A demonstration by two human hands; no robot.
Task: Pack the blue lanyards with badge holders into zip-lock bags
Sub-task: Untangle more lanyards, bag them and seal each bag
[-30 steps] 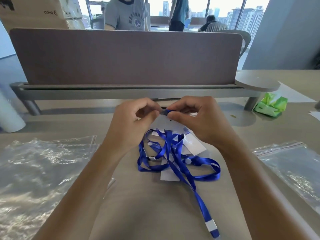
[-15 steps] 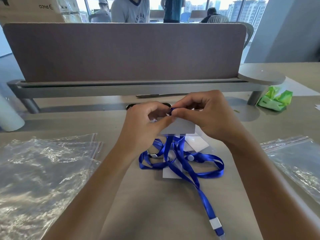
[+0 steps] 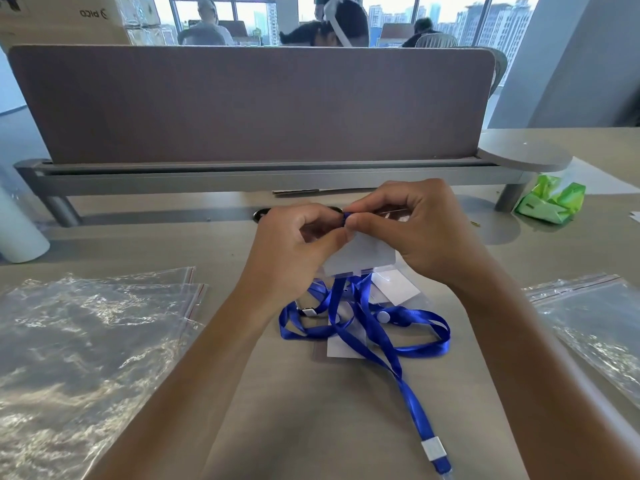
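Blue lanyards lie tangled on the desk between my forearms, one strap running toward me and ending in a white clasp. A clear badge holder with a white card is lifted above the pile. My left hand and my right hand both pinch its top edge, where a blue strap end shows between the fingertips. More badge holders lie under the straps. Zip-lock bags are stacked to my left, and another bag lies to my right.
A brown desk divider on a grey rail stands right behind my hands. A green tissue pack sits at the right, a white cylinder at the far left. People sit beyond the divider.
Both hands have raised the badge holder a little higher off the pile and keep pinching its top. The camera tilted slightly downward.
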